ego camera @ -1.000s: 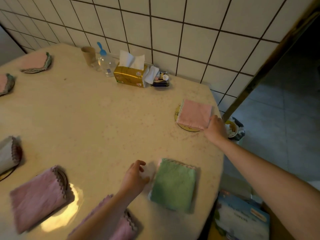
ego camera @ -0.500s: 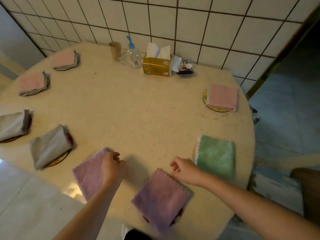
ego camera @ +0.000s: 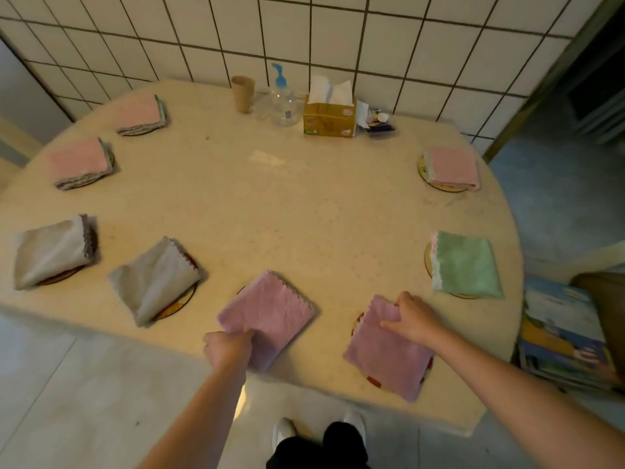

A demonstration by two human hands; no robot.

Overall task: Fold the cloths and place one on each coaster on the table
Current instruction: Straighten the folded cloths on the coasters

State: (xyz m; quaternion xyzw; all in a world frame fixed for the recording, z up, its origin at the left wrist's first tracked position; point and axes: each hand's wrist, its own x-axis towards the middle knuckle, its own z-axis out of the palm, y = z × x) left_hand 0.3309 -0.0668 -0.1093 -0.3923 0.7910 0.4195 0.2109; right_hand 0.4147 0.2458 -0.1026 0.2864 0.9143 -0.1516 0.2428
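Observation:
Two folded purple cloths lie near the table's front edge. My left hand pinches the near corner of the left purple cloth. My right hand rests with fingers curled on the far corner of the right purple cloth, which covers a coaster. Around the table rim, folded cloths sit on coasters: green cloth, pink cloth at right, two grey cloths and two pink cloths at left.
At the back of the beige table, against the tiled wall, stand a brown cup, a clear pump bottle and a gold tissue box. A colourful box lies on the floor at right. My feet are below the table edge.
The view has swung left from the table's right side and pulled back. My right hand left the pink cloth and now touches the right purple cloth; my left hand now grips the left purple cloth's corner.

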